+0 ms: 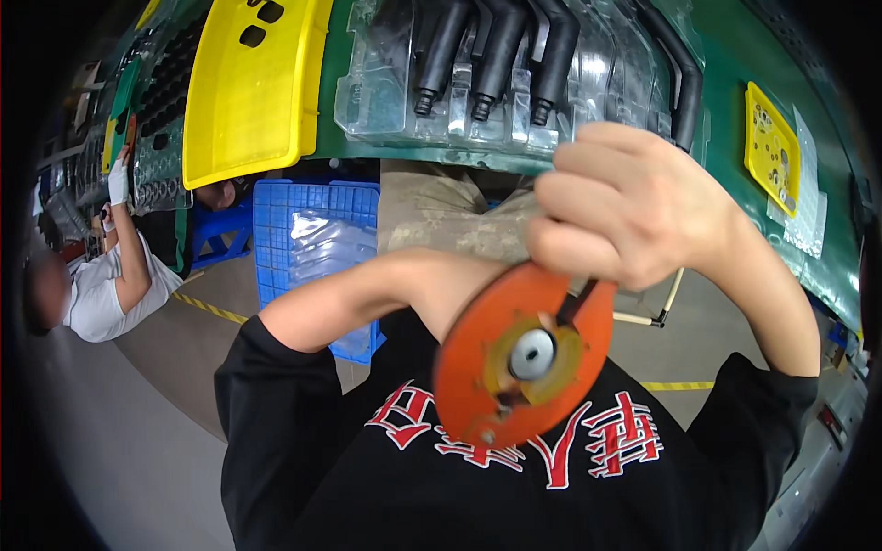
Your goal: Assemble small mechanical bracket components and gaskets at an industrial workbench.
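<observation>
A round orange device [464, 367] with a yellowish middle and a grey metal hub is large in front of my chest, slightly blurred. My right hand [634, 207] is a closed fist at the device's upper right end. What the fist holds is hidden, and I cannot tell whether it grips the device. My left forearm [367, 285] runs behind the device, which covers my left hand and its fingers. Past my right fist, a clear plastic tray [367, 106] on the bench holds several black curved tubes [496, 64] with ribbed ends.
A yellow bin [243, 101] with a few black parts stands left on the green bench [721, 174]. To the right lies a small yellow tray [772, 147] of small parts. A blue crate [317, 197] sits below the bench edge. A co-worker [119, 294] works at far left.
</observation>
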A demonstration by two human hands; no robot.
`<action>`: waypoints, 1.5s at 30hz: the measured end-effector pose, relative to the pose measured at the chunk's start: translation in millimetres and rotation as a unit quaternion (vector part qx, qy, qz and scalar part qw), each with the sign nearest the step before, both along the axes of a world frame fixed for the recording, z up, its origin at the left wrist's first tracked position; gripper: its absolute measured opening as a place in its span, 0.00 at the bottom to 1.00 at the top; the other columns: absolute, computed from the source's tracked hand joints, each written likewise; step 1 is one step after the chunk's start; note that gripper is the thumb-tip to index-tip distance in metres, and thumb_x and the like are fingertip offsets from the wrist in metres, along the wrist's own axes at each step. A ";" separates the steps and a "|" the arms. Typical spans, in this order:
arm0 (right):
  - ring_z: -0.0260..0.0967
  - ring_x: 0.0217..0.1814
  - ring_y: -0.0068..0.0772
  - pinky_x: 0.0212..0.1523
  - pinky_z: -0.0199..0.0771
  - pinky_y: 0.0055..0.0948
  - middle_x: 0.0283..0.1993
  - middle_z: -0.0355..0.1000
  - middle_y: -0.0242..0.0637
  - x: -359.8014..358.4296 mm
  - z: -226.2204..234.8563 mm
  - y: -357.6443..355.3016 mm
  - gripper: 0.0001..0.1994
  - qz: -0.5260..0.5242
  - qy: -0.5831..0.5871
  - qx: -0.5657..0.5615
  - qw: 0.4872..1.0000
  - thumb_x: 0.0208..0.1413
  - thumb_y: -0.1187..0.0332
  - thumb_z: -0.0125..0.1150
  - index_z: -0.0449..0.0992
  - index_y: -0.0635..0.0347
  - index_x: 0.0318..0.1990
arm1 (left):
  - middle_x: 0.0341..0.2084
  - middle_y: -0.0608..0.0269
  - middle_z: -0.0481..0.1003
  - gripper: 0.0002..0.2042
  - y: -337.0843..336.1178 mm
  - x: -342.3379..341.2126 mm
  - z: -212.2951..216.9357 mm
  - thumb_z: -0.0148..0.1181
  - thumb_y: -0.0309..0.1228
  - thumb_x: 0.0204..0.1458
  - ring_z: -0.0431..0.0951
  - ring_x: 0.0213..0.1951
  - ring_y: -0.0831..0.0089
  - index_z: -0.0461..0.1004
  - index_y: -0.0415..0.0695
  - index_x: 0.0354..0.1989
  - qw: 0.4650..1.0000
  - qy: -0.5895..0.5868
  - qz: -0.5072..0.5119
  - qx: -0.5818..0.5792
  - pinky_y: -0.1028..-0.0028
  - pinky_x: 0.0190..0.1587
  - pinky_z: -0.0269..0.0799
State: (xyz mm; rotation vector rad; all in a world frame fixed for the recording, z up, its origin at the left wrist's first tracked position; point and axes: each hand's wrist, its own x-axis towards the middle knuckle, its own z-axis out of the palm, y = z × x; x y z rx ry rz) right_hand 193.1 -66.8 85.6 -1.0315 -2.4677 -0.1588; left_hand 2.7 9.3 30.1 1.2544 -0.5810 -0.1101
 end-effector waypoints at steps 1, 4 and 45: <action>0.54 0.24 0.33 0.27 0.60 0.29 0.25 0.57 0.33 -1.6 -4.1 -0.9 0.10 -0.002 0.012 -0.013 1.000 0.45 0.71 0.60 0.62 0.54 0.26 | 0.39 0.64 0.73 0.09 2.0 1.1 -2.9 0.49 0.32 0.63 0.70 0.38 0.77 0.71 0.40 0.44 0.998 -0.030 -0.046 0.012 0.83 0.39 0.69; 0.55 0.23 0.33 0.27 0.61 0.30 0.25 0.57 0.33 -3.9 -17.1 -2.9 0.08 -0.019 0.028 -0.024 0.999 0.49 0.68 0.58 0.62 0.54 0.28 | 0.43 0.62 0.73 0.11 3.5 -1.8 -13.4 0.51 0.32 0.62 0.71 0.43 0.75 0.70 0.40 0.48 0.999 -0.029 -0.021 0.013 0.81 0.45 0.70; 0.60 0.25 0.42 0.30 0.64 0.36 0.27 0.63 0.38 -26.1 -16.8 -34.5 0.13 -0.272 0.129 -0.356 0.884 0.43 0.71 0.63 0.63 0.60 0.32 | 0.51 0.60 0.74 0.23 -9.5 -37.8 3.5 0.67 0.25 0.50 0.76 0.52 0.67 0.69 0.44 0.55 0.884 0.157 0.418 0.140 0.71 0.61 0.70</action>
